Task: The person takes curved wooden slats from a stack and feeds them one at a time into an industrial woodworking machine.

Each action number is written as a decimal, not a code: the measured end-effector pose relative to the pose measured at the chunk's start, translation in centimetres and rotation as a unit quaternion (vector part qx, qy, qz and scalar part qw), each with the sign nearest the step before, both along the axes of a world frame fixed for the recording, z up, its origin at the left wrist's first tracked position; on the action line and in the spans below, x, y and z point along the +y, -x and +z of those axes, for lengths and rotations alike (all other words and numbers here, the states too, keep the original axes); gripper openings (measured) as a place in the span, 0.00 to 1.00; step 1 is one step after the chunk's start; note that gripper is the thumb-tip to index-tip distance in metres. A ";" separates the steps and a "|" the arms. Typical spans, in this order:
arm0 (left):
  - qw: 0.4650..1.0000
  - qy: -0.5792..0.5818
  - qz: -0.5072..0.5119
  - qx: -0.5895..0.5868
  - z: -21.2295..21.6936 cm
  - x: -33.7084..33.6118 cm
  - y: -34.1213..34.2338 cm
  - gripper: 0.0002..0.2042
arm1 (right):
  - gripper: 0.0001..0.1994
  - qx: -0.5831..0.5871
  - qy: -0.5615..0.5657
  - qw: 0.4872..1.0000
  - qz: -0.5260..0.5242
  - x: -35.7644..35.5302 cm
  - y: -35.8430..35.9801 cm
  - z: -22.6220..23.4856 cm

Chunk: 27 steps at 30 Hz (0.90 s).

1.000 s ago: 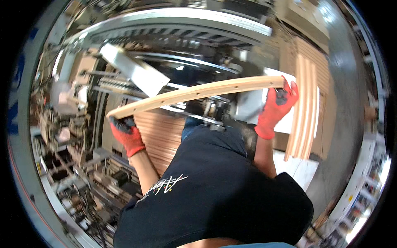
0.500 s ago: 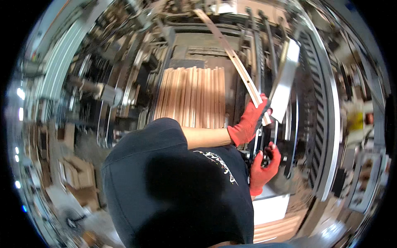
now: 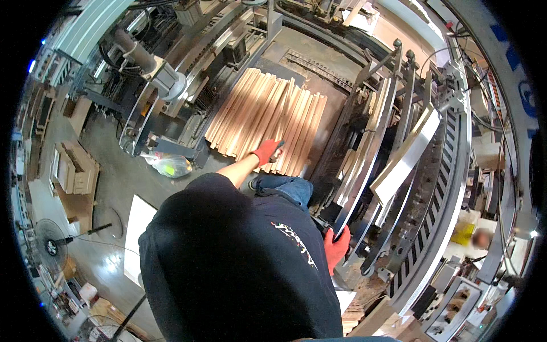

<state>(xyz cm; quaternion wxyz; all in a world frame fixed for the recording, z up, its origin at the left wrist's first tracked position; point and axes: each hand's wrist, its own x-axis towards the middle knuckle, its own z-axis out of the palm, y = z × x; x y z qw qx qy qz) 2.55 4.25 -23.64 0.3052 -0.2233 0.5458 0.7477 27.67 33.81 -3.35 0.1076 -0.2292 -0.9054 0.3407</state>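
My left hand (image 3: 266, 153), in a red glove with dark palm, reaches over a row of light wooden strips (image 3: 239, 119) lying side by side. Its fingers are closed on the near end of one wooden strip (image 3: 286, 108), which lies at a slant across the others. Where the fingers meet the wood is partly hidden. My right hand (image 3: 337, 249), also red-gloved, is beside the near end of a long metal rail (image 3: 364, 185). Its thumb and a finger stand apart, with no loose piece visible between them.
A pale board (image 3: 404, 157) rests aslant over the rails on the right. A round-ended machine part (image 3: 171, 85) juts in from the left. On the floor are a clear plastic bag (image 3: 171, 165), an opened cardboard box (image 3: 77, 171) and a fan (image 3: 52, 245).
My left hand has let go of the drilled strip over the rails and moved left to the row of strips. My right hand has moved slightly left, and my view has turned.
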 end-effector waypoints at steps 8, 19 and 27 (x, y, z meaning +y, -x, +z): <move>0.991 -0.065 0.055 -0.099 -6.3 -3.7 -1.5 0.17 | 0.21 -0.056 0.063 0.996 -0.027 1.2 0.3 -1.1; 0.927 0.366 0.047 -0.071 -14.4 -2.0 -3.5 0.17 | 0.20 -0.043 0.010 0.999 -0.010 1.1 0.9 -0.8; 0.875 0.463 0.107 -0.095 -14.4 -1.3 -5.9 0.29 | 0.19 -0.047 0.054 0.997 -0.037 0.2 0.5 -0.7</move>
